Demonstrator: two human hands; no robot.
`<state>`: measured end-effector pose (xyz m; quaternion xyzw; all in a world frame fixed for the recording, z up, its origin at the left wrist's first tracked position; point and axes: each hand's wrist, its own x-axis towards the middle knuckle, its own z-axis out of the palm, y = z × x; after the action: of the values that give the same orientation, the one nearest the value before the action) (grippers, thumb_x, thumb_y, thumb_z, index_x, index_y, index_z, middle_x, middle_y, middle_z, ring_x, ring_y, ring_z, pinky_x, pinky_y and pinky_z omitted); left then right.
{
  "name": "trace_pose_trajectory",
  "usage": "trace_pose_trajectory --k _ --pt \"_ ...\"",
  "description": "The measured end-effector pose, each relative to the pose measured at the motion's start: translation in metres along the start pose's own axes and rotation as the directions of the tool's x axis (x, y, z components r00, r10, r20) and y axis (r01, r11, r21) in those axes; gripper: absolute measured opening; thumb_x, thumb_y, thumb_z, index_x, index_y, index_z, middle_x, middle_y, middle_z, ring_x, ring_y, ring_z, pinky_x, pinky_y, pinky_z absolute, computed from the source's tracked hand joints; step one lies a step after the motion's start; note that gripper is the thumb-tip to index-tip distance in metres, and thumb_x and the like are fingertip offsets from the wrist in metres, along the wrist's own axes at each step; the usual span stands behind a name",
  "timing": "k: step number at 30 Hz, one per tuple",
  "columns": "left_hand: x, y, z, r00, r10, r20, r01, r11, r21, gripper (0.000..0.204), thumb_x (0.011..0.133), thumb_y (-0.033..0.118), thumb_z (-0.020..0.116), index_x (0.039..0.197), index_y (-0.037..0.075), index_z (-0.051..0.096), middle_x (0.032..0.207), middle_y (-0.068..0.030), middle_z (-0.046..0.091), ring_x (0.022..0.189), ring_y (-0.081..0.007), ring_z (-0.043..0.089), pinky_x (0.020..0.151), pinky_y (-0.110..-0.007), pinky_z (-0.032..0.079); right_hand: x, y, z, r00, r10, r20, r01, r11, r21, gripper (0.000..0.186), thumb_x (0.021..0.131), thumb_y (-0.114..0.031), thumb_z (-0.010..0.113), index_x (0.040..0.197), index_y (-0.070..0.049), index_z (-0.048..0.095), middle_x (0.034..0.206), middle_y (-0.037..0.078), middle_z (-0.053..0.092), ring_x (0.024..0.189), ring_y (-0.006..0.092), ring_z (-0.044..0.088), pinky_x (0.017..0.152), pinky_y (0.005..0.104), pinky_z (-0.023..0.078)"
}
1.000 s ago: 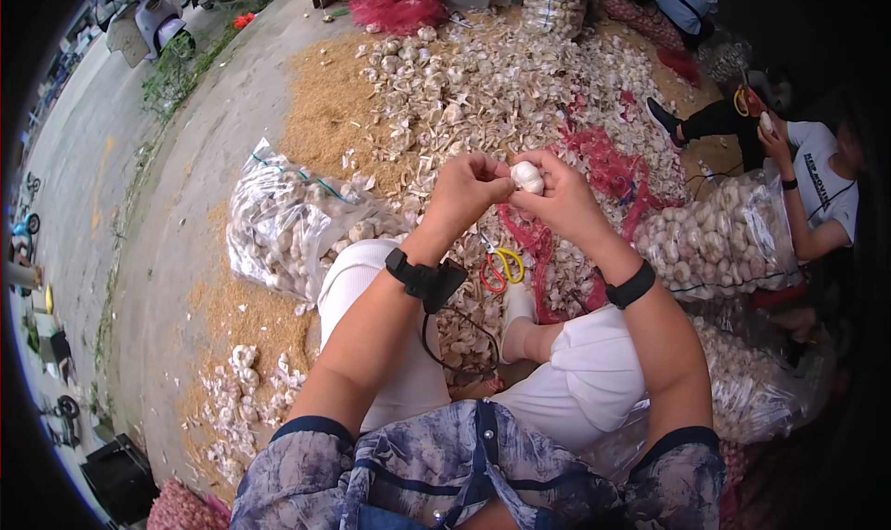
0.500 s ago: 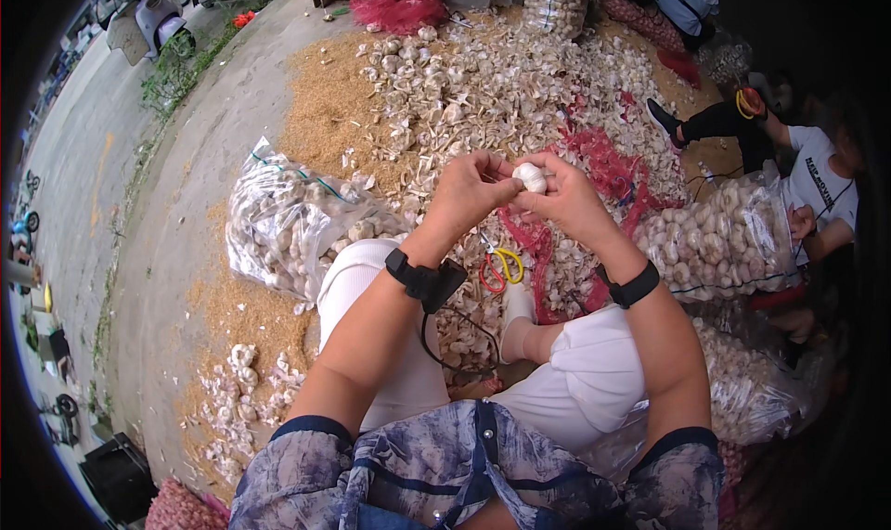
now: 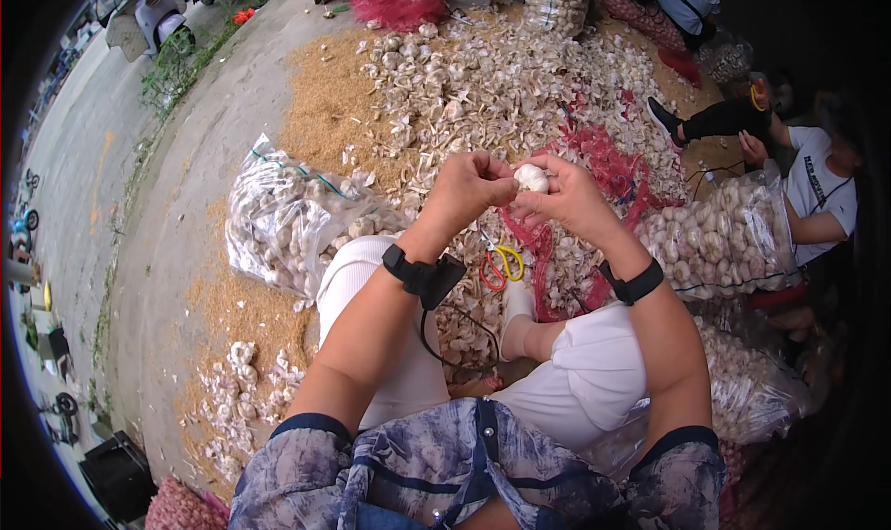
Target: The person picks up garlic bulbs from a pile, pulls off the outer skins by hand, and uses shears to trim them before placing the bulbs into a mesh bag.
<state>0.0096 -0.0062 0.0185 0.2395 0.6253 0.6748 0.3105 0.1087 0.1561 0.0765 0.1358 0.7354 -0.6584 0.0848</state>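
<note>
A white garlic bulb (image 3: 531, 178) is up in front of me, above the heap of peelings. My right hand (image 3: 568, 196) grips it between thumb and curled fingers from the right. On its left side my left hand (image 3: 467, 188) is closed in a pinch, thumb tip and fingertips against the bulb's edge. Whether a shred of skin lies in that pinch is too small to tell. Below the hands, scissors (image 3: 502, 266) with one red and one yellow handle loop rest on the peelings beside my foot.
Garlic skins and bulbs (image 3: 455, 94) cover the ground ahead, with red netting (image 3: 603, 159) among them. A clear bag of garlic (image 3: 288, 219) lies at my left, another bag (image 3: 719, 238) at my right. Beyond it sits a co-worker (image 3: 821, 182) holding scissors.
My left fingers have slid slightly left off the bulb's face, so more of it shows. The co-worker's hands have risen away from the bag.
</note>
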Motion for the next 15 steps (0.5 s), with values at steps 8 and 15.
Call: trace_pose_trajectory --k 8,15 --pt "-0.004 0.001 0.013 0.973 0.099 -0.21 0.006 0.894 0.448 0.015 0.077 0.014 0.07 0.076 -0.001 0.066 0.062 -0.0075 0.066 0.056 -0.011 0.062 0.055 -0.026 0.05 0.004 0.007 0.005 0.998 -0.057 0.001 0.057 0.986 -0.155 0.04 0.084 0.002 0.068 0.121 0.002 0.051 0.096 0.011 0.067 0.08 0.0143 0.067 0.067 0.0269 0.058" --pt "0.0 -0.001 0.012 0.96 0.187 -0.209 -0.069 0.88 0.471 0.013 0.075 0.016 0.068 0.074 0.003 0.067 0.06 -0.0055 0.065 0.054 -0.0113 0.061 0.054 -0.028 0.049 0.005 0.002 0.0 1.0 0.008 -0.011 -0.009 0.991 -0.136 0.04 0.088 -0.001 0.064 0.125 0.002 0.05 0.097 0.012 0.067 0.081 0.0151 0.068 0.071 0.0282 0.059"
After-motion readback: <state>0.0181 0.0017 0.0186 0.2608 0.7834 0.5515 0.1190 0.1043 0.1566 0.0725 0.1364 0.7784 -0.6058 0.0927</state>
